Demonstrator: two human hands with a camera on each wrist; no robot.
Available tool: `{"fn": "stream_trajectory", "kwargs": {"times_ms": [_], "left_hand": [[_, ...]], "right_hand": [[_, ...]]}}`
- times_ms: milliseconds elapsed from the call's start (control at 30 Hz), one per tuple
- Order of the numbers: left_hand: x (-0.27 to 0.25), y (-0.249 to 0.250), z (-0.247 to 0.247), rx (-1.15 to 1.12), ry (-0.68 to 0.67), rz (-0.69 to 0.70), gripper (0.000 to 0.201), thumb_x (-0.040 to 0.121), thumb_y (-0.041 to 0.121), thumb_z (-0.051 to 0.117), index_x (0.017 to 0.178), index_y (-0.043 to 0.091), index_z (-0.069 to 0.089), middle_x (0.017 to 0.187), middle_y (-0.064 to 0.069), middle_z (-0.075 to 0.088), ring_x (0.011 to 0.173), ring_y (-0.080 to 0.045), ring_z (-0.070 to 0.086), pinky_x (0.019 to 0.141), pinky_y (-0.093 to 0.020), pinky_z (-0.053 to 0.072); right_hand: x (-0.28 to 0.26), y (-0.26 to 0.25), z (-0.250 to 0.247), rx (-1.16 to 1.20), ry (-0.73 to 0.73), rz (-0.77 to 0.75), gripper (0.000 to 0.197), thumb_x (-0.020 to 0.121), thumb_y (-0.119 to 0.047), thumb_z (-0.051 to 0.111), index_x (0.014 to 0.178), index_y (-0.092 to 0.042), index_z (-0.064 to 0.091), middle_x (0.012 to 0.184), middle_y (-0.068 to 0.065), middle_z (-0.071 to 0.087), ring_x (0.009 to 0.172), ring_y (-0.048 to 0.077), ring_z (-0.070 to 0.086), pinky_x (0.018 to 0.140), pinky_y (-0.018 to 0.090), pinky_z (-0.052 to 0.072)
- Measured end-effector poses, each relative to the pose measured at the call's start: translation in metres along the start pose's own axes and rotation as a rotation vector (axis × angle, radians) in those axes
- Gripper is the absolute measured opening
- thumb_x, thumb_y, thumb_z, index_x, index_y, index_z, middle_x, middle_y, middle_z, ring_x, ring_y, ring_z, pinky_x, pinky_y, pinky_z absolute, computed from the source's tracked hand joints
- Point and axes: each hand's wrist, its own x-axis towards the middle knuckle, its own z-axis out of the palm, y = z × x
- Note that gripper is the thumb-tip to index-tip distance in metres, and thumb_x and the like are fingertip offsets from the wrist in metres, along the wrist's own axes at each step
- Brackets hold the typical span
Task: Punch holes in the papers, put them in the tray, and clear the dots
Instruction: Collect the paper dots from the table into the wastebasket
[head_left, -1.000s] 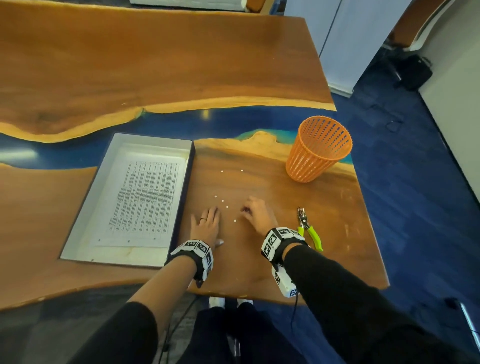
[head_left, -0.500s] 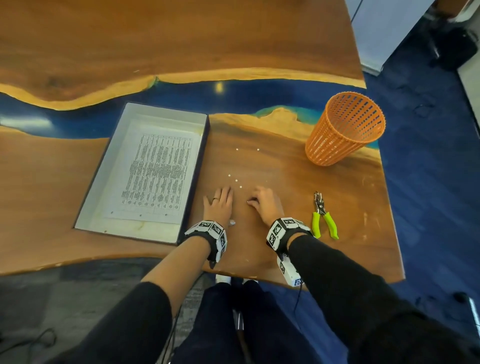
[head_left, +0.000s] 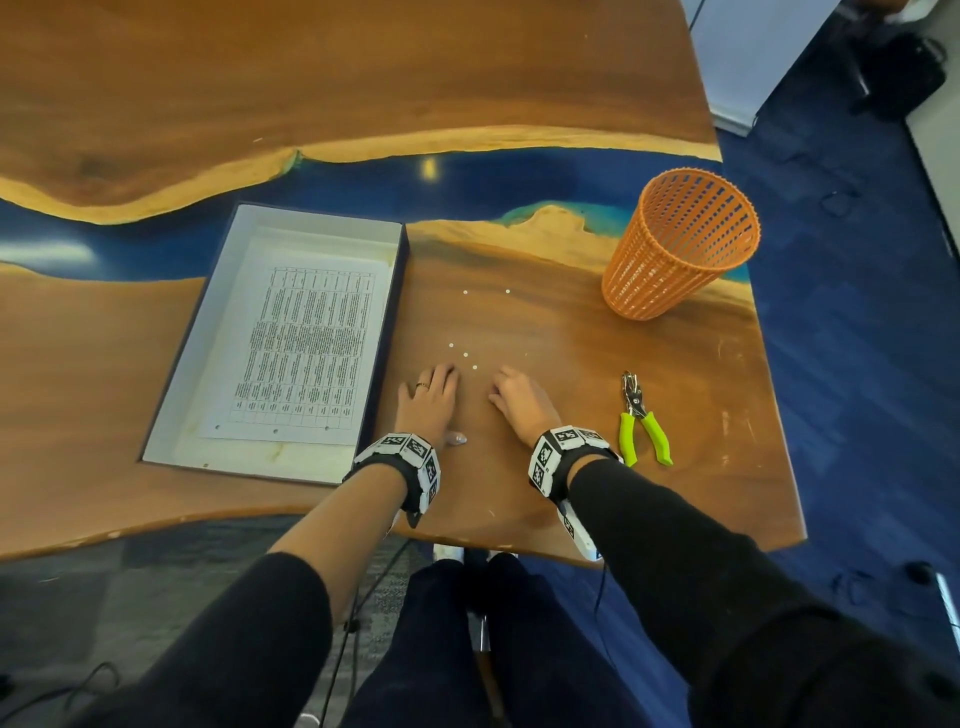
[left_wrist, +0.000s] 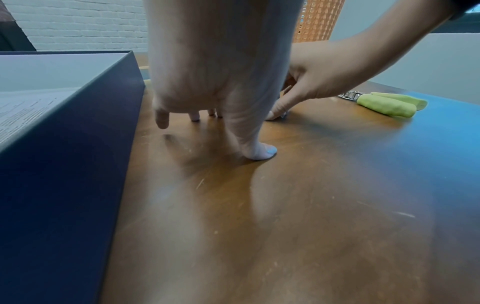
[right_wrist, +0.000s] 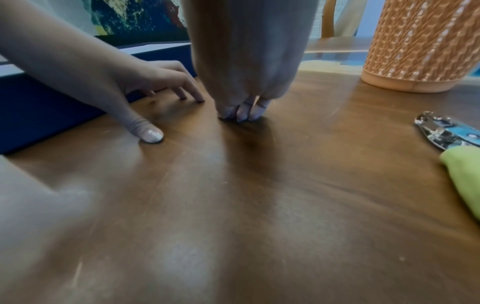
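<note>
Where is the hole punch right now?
In the head view the hole punch lies on the table, just right of the right hand, nearer than the basket.

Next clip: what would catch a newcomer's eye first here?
The orange basket at the table's far right, and the white tray on the left holding a printed paper. Between them both hands, left and right, rest fingertips on the wood near scattered white dots, with the green-handled punch lying to the right.

Left hand flat; right hand fingers bunched down.
</note>
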Motion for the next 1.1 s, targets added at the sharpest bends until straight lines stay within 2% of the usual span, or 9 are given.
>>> {"fn": "stream_trajectory", "kwargs": {"times_ms": [133, 200, 300, 467, 533, 733, 900, 1100], "left_hand": [[0.004, -0.004, -0.001, -0.036, 0.027, 0.02, 0.09, 0.073, 0.047, 0.074, 0.143, 0.015, 0.029, 0.148, 0.001, 0.027, 0.136, -0.022, 0.031, 0.107, -0.046, 0.033], [0.008, -0.005, -0.002, -0.06, 0.087, 0.026, 0.071, 0.082, 0.047, 0.065, 0.139, 0.016, 0.036, 0.145, 0.002, 0.032, 0.133, -0.021, 0.035, 0.105, -0.042, 0.034], [0.017, -0.005, -0.007, -0.074, 0.153, 0.037, 0.047, 0.092, 0.038, 0.054, 0.133, 0.017, 0.045, 0.14, 0.001, 0.039, 0.129, -0.021, 0.039, 0.1, -0.04, 0.036], [0.038, 0.0, -0.023, -0.129, 0.184, 0.056, 0.028, 0.094, 0.028, 0.053, 0.121, 0.02, 0.057, 0.13, -0.001, 0.047, 0.122, -0.021, 0.044, 0.095, -0.039, 0.034], [0.044, 0.002, -0.027, -0.143, 0.192, 0.041, 0.024, 0.093, 0.027, 0.055, 0.115, 0.02, 0.061, 0.126, 0.0, 0.049, 0.12, -0.021, 0.046, 0.093, -0.039, 0.034], [0.052, 0.011, -0.032, -0.163, 0.202, 0.012, 0.016, 0.089, 0.023, 0.062, 0.102, 0.017, 0.069, 0.125, 0.001, 0.05, 0.116, -0.02, 0.048, 0.089, -0.038, 0.036], [0.056, 0.013, -0.032, -0.187, 0.212, 0.012, 0.013, 0.087, 0.016, 0.065, 0.097, 0.013, 0.072, 0.124, 0.004, 0.053, 0.115, -0.02, 0.05, 0.085, -0.037, 0.036], [0.059, 0.014, -0.028, -0.209, 0.224, 0.014, 0.009, 0.086, 0.01, 0.063, 0.083, 0.011, 0.071, 0.12, 0.005, 0.055, 0.111, -0.022, 0.051, 0.079, -0.034, 0.033]], "right_hand": [[0.001, 0.002, 0.001, 0.038, -0.005, 0.01, 0.021, 0.094, -0.012, 0.048, 0.104, 0.005, 0.057, 0.117, 0.019, 0.053, 0.1, 0.039, 0.056, 0.085, 0.044, 0.045], [0.001, 0.006, 0.002, 0.098, 0.015, 0.036, 0.02, 0.094, -0.012, 0.049, 0.101, 0.004, 0.057, 0.114, 0.02, 0.053, 0.099, 0.039, 0.056, 0.085, 0.043, 0.044], [-0.001, 0.014, 0.002, 0.23, 0.066, 0.104, 0.019, 0.094, -0.012, 0.047, 0.1, 0.003, 0.057, 0.116, 0.022, 0.053, 0.1, 0.038, 0.056, 0.088, 0.04, 0.041], [0.003, 0.021, -0.001, 0.368, 0.126, 0.192, 0.015, 0.093, -0.009, 0.049, 0.097, 0.002, 0.058, 0.116, 0.024, 0.055, 0.105, 0.037, 0.054, 0.09, 0.037, 0.039], [0.005, 0.023, -0.002, 0.401, 0.134, 0.206, 0.015, 0.092, -0.006, 0.049, 0.096, 0.004, 0.058, 0.116, 0.025, 0.055, 0.106, 0.036, 0.054, 0.089, 0.034, 0.039], [0.006, 0.023, -0.002, 0.418, 0.146, 0.19, 0.014, 0.091, -0.006, 0.049, 0.095, 0.005, 0.057, 0.106, 0.021, 0.056, 0.088, 0.031, 0.054, 0.081, 0.033, 0.039], [0.007, 0.023, -0.002, 0.419, 0.168, 0.182, 0.013, 0.091, -0.005, 0.049, 0.094, 0.005, 0.057, 0.102, 0.022, 0.056, 0.089, 0.034, 0.055, 0.08, 0.037, 0.041], [0.007, 0.023, -0.001, 0.415, 0.182, 0.167, 0.013, 0.091, -0.005, 0.049, 0.093, 0.005, 0.057, 0.102, 0.022, 0.056, 0.085, 0.033, 0.053, 0.081, 0.039, 0.041]]}}
